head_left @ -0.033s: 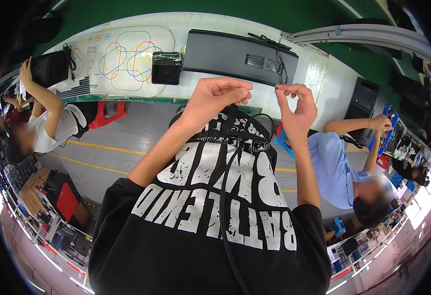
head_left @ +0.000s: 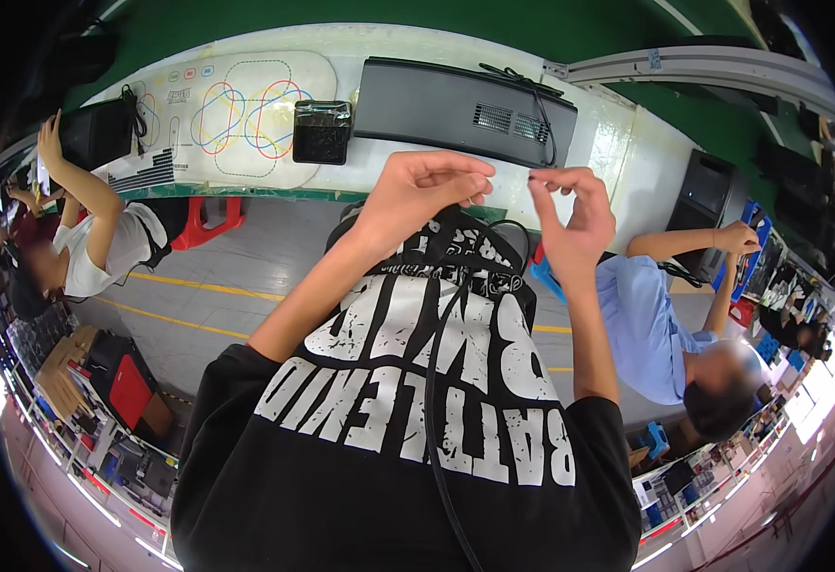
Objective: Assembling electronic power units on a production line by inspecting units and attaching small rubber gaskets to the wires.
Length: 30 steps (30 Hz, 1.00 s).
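Both my hands are raised in front of my body, near the table's edge, fingertips facing each other across a narrow gap. My left hand (head_left: 422, 191) is closed in a pinch, thumb pressed toward the bent fingers; anything between them is hidden. On the right, the thumb and index finger of my right hand (head_left: 578, 217) come together at a tiny dark piece (head_left: 532, 176), too small to name. Beyond the hands, a long dark grey casing (head_left: 417, 103) with two vent grilles lies on the white table (head_left: 613, 129). A black cable (head_left: 553, 124) rests over its right end.
Left of the casing sits a small black open box (head_left: 320, 143), on a pale mat (head_left: 174, 95) printed with coloured loops. A metal rail (head_left: 684, 63) runs at the far right. One person in white (head_left: 117, 248) works at left, another in light blue (head_left: 641, 324) at right.
My right fingertips have shifted slightly left and nearer, with the small dark piece. My left fingertips have edged slightly right, so the gap between the hands is a little narrower.
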Available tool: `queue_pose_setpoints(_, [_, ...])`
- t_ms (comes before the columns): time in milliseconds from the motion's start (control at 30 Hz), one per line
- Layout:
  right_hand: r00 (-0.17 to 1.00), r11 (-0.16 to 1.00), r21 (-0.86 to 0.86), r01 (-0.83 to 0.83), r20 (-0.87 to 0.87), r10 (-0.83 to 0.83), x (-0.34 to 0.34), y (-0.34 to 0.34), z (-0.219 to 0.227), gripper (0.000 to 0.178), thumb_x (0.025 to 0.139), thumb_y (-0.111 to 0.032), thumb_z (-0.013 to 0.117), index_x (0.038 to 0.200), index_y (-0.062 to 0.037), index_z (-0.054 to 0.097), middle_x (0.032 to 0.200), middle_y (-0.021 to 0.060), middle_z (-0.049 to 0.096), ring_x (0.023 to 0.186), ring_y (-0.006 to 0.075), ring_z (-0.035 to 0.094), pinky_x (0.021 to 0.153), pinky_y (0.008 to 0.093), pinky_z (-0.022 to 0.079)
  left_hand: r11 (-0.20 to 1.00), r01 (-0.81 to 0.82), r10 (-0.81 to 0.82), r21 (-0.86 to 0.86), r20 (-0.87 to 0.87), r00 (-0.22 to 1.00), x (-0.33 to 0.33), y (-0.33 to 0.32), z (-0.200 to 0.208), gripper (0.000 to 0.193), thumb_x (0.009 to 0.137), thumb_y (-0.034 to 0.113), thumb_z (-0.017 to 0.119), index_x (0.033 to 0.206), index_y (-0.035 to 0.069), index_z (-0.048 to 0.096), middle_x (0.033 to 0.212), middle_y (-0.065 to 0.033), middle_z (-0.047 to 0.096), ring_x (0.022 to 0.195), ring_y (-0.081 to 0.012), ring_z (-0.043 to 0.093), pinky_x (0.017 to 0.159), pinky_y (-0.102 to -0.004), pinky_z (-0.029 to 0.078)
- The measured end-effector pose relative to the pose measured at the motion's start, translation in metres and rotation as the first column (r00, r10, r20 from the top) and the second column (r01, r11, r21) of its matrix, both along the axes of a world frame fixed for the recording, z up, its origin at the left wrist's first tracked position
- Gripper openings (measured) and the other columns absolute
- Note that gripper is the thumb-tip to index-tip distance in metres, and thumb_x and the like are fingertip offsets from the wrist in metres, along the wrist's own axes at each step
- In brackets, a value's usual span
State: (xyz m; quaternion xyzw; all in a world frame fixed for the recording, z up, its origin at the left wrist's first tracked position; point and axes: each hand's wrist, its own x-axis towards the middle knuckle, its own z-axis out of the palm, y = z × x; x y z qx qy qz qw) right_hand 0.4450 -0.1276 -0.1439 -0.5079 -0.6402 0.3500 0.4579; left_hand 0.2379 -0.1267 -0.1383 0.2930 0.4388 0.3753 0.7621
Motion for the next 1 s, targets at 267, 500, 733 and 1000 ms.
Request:
queue_pose_setpoints(267, [0.975, 0.969, 0.213, -0.129, 0.205, 0.085, -0.012, -0.004, 0.031, 0.029, 0.071, 0.014, 0.069, 0.092, -0.0008, 0.054, 0.082, 0.0122, 0.067, 0.078, 0.0181, 0.062, 0.068, 0.0246, 0.049, 0.991, 0.129, -0.131, 0.038, 0.061, 0.99, 0.012, 0.002, 0.01, 0.018, 0.087, 0.009, 0.064, 0.101, -0.003, 0.066, 0.083, -0.0079, 0.068, 0.074, -0.01, 0.062, 0.069, -0.0217, 0.051])
queue_pose_setpoints(500, [0.975, 0.961, 0.241, -0.132, 0.205, 0.083, -0.01, -0.008, 0.035, 0.027, 0.07, 0.014, 0.069, 0.089, 0.0009, 0.055, 0.083, 0.0129, 0.068, 0.075, 0.0175, 0.06, 0.064, 0.0245, 0.049, 0.994, 0.108, -0.109, 0.015, 0.125, 0.986, 0.014, 0.001, 0.007, 0.016, 0.087, 0.008, 0.063, 0.098, -0.003, 0.067, 0.082, -0.0082, 0.067, 0.074, -0.0107, 0.062, 0.069, -0.0228, 0.05])
queue_pose_setpoints(733, [0.992, 0.991, 0.092, -0.095, 0.09, 0.087, -0.009, -0.01, 0.04, 0.027, 0.069, 0.015, 0.069, 0.087, 0.0, 0.055, 0.082, 0.012, 0.068, 0.075, 0.0167, 0.059, 0.064, 0.0242, 0.048, 0.982, 0.171, -0.179, 0.075, 0.114, 0.977, 0.013, 0.003, 0.005, 0.014, 0.089, 0.006, 0.06, 0.097, -0.004, 0.066, 0.082, -0.0079, 0.066, 0.073, -0.0103, 0.06, 0.069, -0.0229, 0.05])
queue_pose_setpoints(1000, [0.903, 0.954, 0.232, -0.187, 0.424, 0.074, -0.004, -0.009, 0.033, 0.027, 0.066, 0.011, 0.071, 0.082, -0.0031, 0.054, 0.08, 0.0062, 0.066, 0.073, 0.0204, 0.059, 0.064, 0.0277, 0.046, 0.979, 0.195, -0.199, 0.067, 0.066, 0.978, 0.016, 0.001, -0.008, 0.016, 0.09, 0.008, 0.06, 0.099, -0.004, 0.066, 0.084, -0.0069, 0.066, 0.075, -0.0096, 0.059, 0.072, -0.0226, 0.05])
